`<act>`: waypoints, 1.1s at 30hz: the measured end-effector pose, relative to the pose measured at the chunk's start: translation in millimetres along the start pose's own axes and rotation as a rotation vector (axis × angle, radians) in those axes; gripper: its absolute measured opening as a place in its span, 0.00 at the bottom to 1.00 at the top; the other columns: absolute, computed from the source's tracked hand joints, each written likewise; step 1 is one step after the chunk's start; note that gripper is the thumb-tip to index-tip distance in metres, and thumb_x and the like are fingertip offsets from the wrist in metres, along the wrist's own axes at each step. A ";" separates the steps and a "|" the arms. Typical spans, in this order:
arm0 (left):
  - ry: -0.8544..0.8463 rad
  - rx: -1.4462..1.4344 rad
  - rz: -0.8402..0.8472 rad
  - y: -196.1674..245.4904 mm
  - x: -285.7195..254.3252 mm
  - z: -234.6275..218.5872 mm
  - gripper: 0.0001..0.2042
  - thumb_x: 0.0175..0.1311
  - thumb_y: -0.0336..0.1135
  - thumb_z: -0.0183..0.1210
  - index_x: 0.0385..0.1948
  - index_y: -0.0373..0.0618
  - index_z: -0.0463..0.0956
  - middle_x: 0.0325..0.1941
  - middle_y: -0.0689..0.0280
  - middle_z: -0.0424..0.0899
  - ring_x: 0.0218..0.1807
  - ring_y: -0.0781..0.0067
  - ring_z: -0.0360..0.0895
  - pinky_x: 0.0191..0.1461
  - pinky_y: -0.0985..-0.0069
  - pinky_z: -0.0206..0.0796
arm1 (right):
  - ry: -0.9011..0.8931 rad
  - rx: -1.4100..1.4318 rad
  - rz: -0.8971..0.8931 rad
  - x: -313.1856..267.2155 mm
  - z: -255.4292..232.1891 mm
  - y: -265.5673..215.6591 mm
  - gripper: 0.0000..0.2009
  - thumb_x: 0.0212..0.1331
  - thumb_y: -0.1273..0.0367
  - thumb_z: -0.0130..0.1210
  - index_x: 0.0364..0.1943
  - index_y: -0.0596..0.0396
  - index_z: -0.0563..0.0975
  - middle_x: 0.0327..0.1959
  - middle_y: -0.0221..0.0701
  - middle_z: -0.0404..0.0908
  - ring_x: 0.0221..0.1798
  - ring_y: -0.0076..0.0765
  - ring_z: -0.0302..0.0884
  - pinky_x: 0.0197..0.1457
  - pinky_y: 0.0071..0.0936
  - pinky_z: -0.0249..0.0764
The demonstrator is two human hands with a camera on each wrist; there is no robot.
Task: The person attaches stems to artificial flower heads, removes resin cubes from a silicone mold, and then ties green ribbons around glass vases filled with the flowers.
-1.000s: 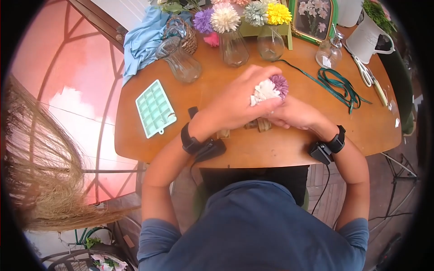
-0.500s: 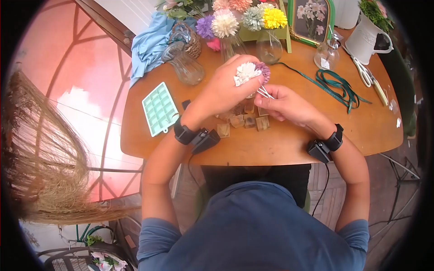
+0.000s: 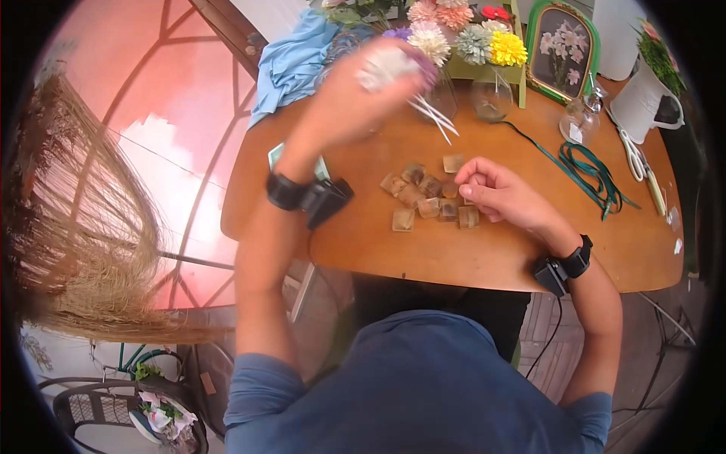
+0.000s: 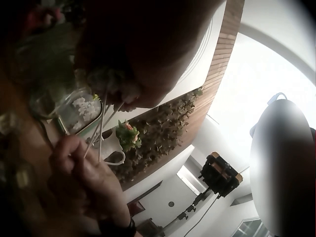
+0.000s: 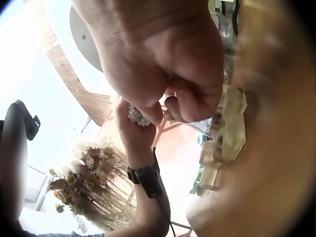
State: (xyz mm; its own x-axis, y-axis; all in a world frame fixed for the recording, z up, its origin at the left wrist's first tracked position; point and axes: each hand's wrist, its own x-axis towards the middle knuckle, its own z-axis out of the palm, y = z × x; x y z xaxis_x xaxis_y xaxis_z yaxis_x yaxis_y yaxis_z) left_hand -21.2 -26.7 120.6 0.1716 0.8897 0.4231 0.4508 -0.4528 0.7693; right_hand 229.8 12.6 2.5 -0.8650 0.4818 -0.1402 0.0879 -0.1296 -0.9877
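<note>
My left hand (image 3: 340, 106) grips a small bunch with a white flower (image 3: 384, 68) and a purple flower (image 3: 426, 66), raised over the far left of the table. Bare white stems (image 3: 435, 119) stick out below it toward the right. Close by the translucent brown cubes (image 3: 411, 197), my right hand (image 3: 503, 198) hovers with loosely curled fingers, apart from the stems. In the right wrist view its fingers (image 5: 190, 103) bend inward with nothing seen between them. Most of the mint-green compartment tray (image 3: 322, 168) is hidden behind the left forearm.
Glass vases stand at the back, one (image 3: 491, 94) beneath a yellow flower (image 3: 508, 48). A tangled green ribbon (image 3: 590, 178) lies on the right, near scissors (image 3: 631, 155). Behind are a framed flower picture (image 3: 563, 53), a white pitcher (image 3: 635, 106) and a blue cloth (image 3: 291, 60).
The left hand has carried the flowers up and to the left, away from me. The right hand has let go of the stems. The head view has shifted, and the cubes show more fully.
</note>
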 end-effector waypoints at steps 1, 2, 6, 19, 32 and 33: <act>0.074 0.077 0.009 0.2 3.4 -18.6 0.12 0.65 0.31 0.62 0.48 0.41 0.77 0.43 0.67 0.85 0.46 0.80 0.80 0.50 0.81 0.72 | -0.007 -0.017 -0.002 0.3 -1.4 0.3 0.09 0.69 0.61 0.55 0.44 0.48 0.73 0.23 0.13 0.64 0.23 0.10 0.57 0.22 0.13 0.56; 0.119 0.214 0.025 3.1 9.1 -37.4 0.12 0.64 0.32 0.62 0.47 0.40 0.78 0.43 0.67 0.85 0.45 0.81 0.80 0.49 0.82 0.72 | -0.026 -0.021 0.006 0.8 -2.2 0.9 0.09 0.69 0.61 0.55 0.43 0.48 0.73 0.23 0.13 0.64 0.23 0.09 0.57 0.23 0.13 0.56; 0.249 0.644 -0.101 0.1 21.6 -91.6 0.15 0.63 0.38 0.62 0.46 0.39 0.79 0.41 0.64 0.86 0.44 0.79 0.81 0.47 0.79 0.71 | -0.072 -0.035 0.028 1.2 -0.3 4.1 0.09 0.69 0.61 0.55 0.43 0.48 0.73 0.23 0.12 0.63 0.24 0.09 0.57 0.26 0.13 0.58; 0.288 0.600 -0.068 -98.1 9.4 -119.6 0.28 0.65 0.56 0.56 0.55 0.40 0.75 0.52 0.52 0.81 0.54 0.59 0.78 0.58 0.68 0.67 | -0.016 -0.068 0.004 0.8 -4.7 2.8 0.08 0.67 0.65 0.57 0.44 0.50 0.73 0.24 0.13 0.65 0.27 0.09 0.60 0.28 0.13 0.59; -0.080 0.672 -0.744 -191.0 -130.4 -173.0 0.25 0.57 0.43 0.64 0.53 0.36 0.75 0.49 0.50 0.83 0.51 0.58 0.81 0.55 0.67 0.70 | 0.092 -0.978 -0.150 -16.3 7.4 -15.8 0.23 0.47 0.66 0.69 0.49 0.53 0.74 0.46 0.38 0.74 0.47 0.47 0.77 0.49 0.38 0.75; -0.081 0.679 -0.732 -185.2 -133.3 -167.8 0.23 0.57 0.42 0.64 0.51 0.36 0.76 0.47 0.53 0.83 0.49 0.61 0.80 0.54 0.68 0.70 | 0.082 -0.999 -0.130 -14.9 9.0 -14.4 0.23 0.48 0.67 0.69 0.49 0.53 0.74 0.47 0.38 0.74 0.48 0.48 0.77 0.50 0.38 0.75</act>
State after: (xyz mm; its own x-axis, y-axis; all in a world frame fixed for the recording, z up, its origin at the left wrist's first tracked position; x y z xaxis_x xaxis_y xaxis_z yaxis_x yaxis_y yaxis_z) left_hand -274.5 -71.4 2.1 -0.3001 0.9488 -0.0986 0.8698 0.3146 0.3802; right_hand 237.0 -0.5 19.4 -0.8640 0.5035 0.0055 0.4014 0.6953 -0.5962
